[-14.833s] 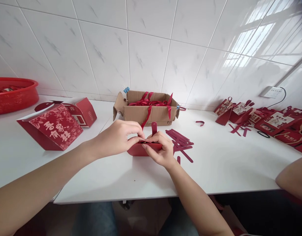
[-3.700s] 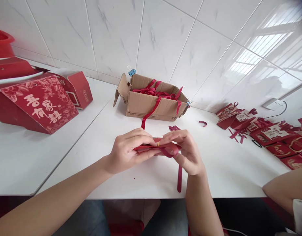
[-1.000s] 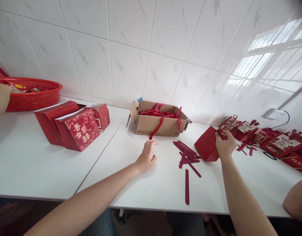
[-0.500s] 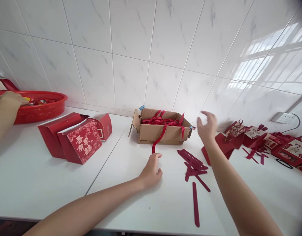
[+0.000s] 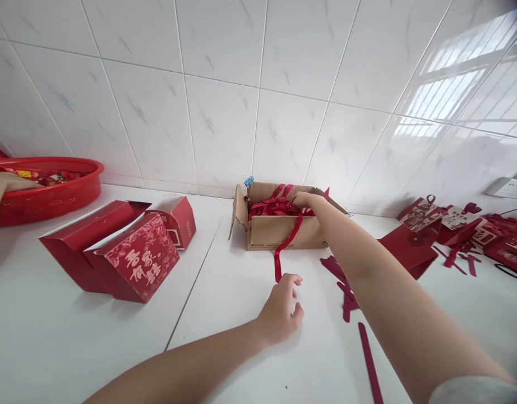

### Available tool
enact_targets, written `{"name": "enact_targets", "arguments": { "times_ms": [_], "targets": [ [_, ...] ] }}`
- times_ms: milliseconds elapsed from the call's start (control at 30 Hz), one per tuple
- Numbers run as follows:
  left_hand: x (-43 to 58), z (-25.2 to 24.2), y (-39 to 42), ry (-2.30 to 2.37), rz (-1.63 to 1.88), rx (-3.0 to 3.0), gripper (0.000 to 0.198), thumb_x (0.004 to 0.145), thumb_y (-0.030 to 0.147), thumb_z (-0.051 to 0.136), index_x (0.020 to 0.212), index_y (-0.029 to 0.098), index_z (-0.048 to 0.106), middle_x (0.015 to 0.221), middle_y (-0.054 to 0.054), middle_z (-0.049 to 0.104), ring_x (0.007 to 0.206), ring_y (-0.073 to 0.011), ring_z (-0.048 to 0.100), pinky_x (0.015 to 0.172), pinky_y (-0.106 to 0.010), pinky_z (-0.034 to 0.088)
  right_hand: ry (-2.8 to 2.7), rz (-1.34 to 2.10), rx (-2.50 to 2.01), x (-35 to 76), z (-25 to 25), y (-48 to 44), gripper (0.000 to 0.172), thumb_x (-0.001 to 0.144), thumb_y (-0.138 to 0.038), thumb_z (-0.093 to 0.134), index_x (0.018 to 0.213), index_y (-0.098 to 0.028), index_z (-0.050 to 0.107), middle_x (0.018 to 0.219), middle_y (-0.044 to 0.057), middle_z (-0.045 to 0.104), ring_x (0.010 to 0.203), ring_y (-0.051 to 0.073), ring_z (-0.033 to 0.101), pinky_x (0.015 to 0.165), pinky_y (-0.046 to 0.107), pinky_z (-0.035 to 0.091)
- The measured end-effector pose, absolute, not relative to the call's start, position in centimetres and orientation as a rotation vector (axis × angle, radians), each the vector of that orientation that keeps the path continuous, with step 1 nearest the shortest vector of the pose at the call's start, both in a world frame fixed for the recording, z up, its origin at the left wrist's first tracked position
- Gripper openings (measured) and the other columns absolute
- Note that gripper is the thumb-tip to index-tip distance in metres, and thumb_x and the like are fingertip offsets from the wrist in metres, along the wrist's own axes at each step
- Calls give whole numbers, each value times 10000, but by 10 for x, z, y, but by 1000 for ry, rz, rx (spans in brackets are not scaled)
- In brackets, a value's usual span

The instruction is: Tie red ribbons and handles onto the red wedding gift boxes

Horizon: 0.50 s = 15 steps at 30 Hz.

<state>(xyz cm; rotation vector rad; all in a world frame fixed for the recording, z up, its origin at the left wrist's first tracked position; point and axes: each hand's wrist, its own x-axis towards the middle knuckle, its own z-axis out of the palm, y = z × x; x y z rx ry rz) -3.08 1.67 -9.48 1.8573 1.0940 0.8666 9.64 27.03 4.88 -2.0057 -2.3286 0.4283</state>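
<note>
My left hand (image 5: 282, 308) rests on the white table with thumb and fingers apart and nothing visible between them. Just behind its fingers lies the end of a red ribbon (image 5: 289, 242), which hangs over the front of an open cardboard box (image 5: 262, 233). Inside that box is a tangle of red ribbons (image 5: 272, 206). My right hand (image 5: 305, 200) reaches over the box's front wall into the tangle; its fingertips are hidden there, so I cannot tell whether they grip anything. Dark red flat strips (image 5: 336, 269) lie partly behind my right forearm.
Red gift boxes (image 5: 143, 258) stand on the left. A red plastic basin (image 5: 52, 199) holds small wrapped items, with another person's arm (image 5: 0, 188) at it. Further red boxes (image 5: 414, 247) line the right side by the tiled wall. A single strip (image 5: 370, 362) lies nearer me.
My right hand has moved left and down from above the table into the cardboard box. My left hand stays near the ribbon's end. The view has shifted slightly.
</note>
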Motion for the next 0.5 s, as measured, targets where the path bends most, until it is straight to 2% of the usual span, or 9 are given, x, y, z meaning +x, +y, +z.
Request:
{"name": "enact_targets", "arguments": {
  "times_ms": [100,167,333,500],
  "targets": [
    [-30,-96,17,1086,860,1842,423,770,66,453,1145,243,367,1222,-83,450,984,-207,475,598,-275,422,-2353,569,-2183,93,45,285,311,910,-344,563,1134,-129,581,1119,78,617,961,199,624,825,391,541],
    [-30,-96,18,1083,862,1837,422,774,66,451,1146,245,364,1220,-81,451,981,-205,477,600,-275,423,-2356,557,-2236,90,42,293,322,922,-350,543,1183,-163,554,1198,82,581,1019,198,604,864,402,531],
    [-30,-98,18,1095,858,1830,418,779,57,434,1147,243,368,1210,-79,458,967,-199,482,619,-284,427,-2358,443,-2259,84,41,303,284,925,-345,535,1158,-189,577,1215,81,579,1035,200,596,881,393,524],
    [-30,-96,18,1096,840,1818,412,781,58,432,1145,241,371,1188,-78,466,961,-196,488,638,-292,435,-2320,527,-2300,88,38,306,285,931,-341,526,1167,-188,569,1214,85,579,1021,188,600,876,394,527]
  ]
}}
